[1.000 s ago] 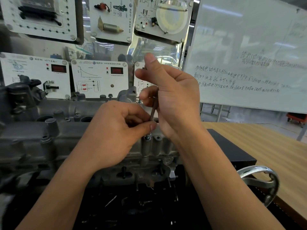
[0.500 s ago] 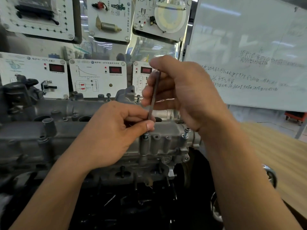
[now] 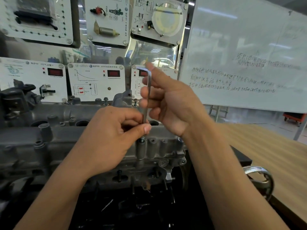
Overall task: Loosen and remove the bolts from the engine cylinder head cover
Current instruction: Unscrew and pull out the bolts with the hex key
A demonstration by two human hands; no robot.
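Head view: bolt (image 3: 142, 138) sits proud of its boss on the near edge of the cylinder head cover (image 3: 66, 140), toward the right end. L-shaped steel hex key (image 3: 148, 90) stands upright on it. Left hand (image 3: 113, 138) pinches the lower shank, right hand (image 3: 171, 103) curls round the upper shank. Bolt is small, stiff and light, probably oily: take it by the head. Cover is rough grey cast metal

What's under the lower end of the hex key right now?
A bolt, threads showing, raised out of its boss on the cylinder head cover. The left hand pinches the hex key there, covering the bolt's head and the key's tip.
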